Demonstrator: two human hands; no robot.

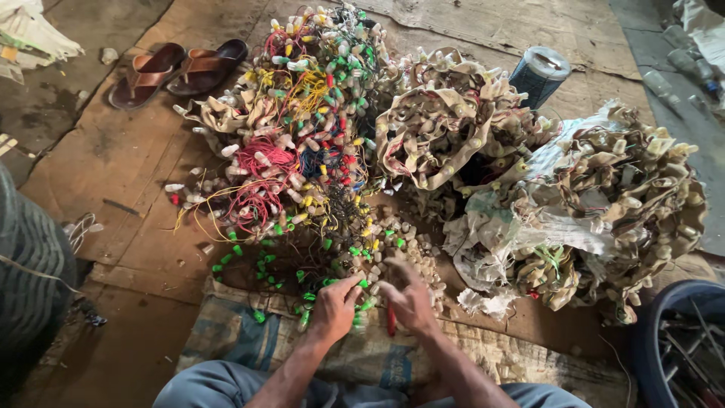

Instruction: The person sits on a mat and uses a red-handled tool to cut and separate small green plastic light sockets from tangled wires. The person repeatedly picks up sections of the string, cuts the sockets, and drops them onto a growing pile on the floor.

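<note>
Green-capped bulb holders (pixel 355 291) lie on the floor against a sacking mat's (pixel 226 340) far edge, directly under both hands. The left hand (pixel 334 306) pinches one, slightly nearer; the right hand (pixel 410 298) spreads loosely beside it, holding nothing visible.

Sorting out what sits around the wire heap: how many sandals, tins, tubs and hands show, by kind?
Sandals: 2
Round blue tin: 1
Blue tub: 1
Hands, left hand and right hand, at the green-capped wires: 2
Total: 6
</note>
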